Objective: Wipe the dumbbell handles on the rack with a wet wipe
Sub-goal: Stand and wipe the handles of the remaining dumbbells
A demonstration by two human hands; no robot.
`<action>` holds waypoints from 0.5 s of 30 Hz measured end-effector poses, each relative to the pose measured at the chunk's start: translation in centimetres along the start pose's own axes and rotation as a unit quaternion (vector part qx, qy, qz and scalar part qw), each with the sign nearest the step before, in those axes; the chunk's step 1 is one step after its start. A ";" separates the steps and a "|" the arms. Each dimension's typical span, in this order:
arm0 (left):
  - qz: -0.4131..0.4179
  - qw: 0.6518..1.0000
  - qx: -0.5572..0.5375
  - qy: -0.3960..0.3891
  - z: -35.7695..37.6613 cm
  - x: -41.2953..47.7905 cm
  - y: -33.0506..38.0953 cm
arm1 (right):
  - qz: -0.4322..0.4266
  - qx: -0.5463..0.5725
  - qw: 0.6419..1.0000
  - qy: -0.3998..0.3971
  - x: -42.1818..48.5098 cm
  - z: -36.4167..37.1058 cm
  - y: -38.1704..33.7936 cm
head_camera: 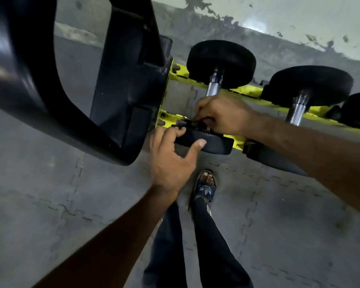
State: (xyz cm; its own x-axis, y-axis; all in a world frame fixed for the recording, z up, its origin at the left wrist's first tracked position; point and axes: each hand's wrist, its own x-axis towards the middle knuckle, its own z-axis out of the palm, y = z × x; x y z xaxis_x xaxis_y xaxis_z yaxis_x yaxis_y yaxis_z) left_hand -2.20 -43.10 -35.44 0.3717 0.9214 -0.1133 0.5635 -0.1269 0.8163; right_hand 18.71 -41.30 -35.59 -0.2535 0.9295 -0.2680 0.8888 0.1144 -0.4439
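A yellow rack [249, 91] carries black dumbbells with chrome handles. The leftmost dumbbell's far head [220, 61] and upper handle [213, 88] show. My right hand [222, 115] curls round the lower part of that handle, just above the near head [212, 143]. My left hand [175, 159] grips that near head, fingers over its top edge and thumb on its face. No wet wipe shows; my right hand's fingers hide whatever is under them. A second dumbbell [308, 84] with a bare handle [298, 109] lies to the right.
The rack's black end frame [123, 80] and a broad black curved part [19, 80] stand close on the left. A third dumbbell [357, 109] sits at the right edge. My foot in a sandal [205, 188] is on the grey floor mats [71, 194].
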 end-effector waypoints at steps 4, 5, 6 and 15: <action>0.001 1.000 -0.005 -0.013 -0.3 0.3 -0.3 | 0.034 -0.112 0.973 -0.199 4.8 -2.0 -2.2; -0.002 1.000 -0.005 -0.019 -0.4 0.5 -0.4 | 0.036 -0.108 0.965 -0.238 5.5 -2.4 -2.4; -0.001 1.000 -0.003 -0.021 -0.5 0.6 -0.5 | 0.033 -0.096 0.960 -0.262 5.8 -2.8 -2.6; 0.021 0.999 0.026 -0.028 -0.8 0.9 -0.2 | 0.136 0.117 0.982 0.053 -2.5 0.5 -0.6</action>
State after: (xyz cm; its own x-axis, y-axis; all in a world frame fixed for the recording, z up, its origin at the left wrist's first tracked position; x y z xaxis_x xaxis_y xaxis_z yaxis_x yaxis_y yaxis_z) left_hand -2.56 -41.97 -35.31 0.4354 0.8932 -0.1119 0.5834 -0.1854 0.7907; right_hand 18.56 -43.88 -35.09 0.0342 0.9473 -0.3184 0.8028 -0.2158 -0.5559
